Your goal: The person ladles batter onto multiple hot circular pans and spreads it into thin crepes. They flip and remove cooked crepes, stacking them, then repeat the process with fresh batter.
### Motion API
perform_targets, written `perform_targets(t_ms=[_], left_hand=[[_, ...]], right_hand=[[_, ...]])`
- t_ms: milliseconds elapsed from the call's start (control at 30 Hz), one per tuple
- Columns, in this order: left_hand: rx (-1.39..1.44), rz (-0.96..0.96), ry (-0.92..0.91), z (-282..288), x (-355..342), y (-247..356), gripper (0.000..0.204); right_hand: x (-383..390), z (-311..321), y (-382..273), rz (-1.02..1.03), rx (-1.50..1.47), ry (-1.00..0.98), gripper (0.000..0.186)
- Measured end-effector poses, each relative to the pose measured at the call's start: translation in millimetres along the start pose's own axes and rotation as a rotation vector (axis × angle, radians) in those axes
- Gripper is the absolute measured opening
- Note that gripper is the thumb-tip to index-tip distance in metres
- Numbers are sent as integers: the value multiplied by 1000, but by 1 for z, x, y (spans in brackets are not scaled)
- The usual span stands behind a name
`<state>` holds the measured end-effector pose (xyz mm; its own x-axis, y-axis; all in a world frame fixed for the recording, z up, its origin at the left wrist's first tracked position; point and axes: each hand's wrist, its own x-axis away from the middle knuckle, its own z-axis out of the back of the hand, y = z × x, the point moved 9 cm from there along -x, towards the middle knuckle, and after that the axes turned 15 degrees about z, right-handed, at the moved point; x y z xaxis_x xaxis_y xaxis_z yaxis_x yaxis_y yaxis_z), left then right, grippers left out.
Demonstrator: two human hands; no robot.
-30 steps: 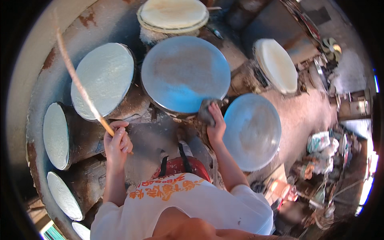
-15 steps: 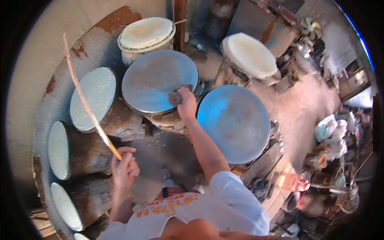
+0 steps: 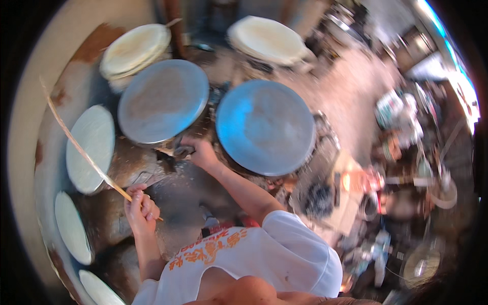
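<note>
Nearest me, I see my left hand (image 3: pixel 141 207) with its grip closed round a long thin stick (image 3: pixel 84 152) angled clear, while my right hand (image 3: pixel 199 152) clutches a dark pad (image 3: pixel 183 150) beneath the near grey disc (image 3: pixel 162 101), ready to wipe it.

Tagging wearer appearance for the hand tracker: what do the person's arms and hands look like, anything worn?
Both forearms are bare, no gloves, and no watch or rings visible at this resolution. The left hand and right hand extend from short white sleeves of a white T-shirt with an orange printed pattern across it. The picture is motion-blurred, so fine detail is unclear.
</note>
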<state>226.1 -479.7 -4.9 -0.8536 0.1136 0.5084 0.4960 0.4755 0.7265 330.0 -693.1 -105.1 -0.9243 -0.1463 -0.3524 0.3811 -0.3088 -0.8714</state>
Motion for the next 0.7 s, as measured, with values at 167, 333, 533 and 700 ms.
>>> perform_targets(t_ms=[167, 333, 533, 700], left_hand=[[-82, 22, -283, -64, -15, -15, 17], [-148, 184, -292, -149, -39, -84, 17], [-80, 386, -291, -208, -27, -135, 15], [-122, 422, 52, -138, 41, -146, 14]], right_hand=[[179, 178, 30, -670, -723, 588, 41], [352, 415, 74, -912, -381, 984, 34], [355, 468, 223, -1000, 597, 337, 35], [286, 399, 104, -194, 95, 851, 22]])
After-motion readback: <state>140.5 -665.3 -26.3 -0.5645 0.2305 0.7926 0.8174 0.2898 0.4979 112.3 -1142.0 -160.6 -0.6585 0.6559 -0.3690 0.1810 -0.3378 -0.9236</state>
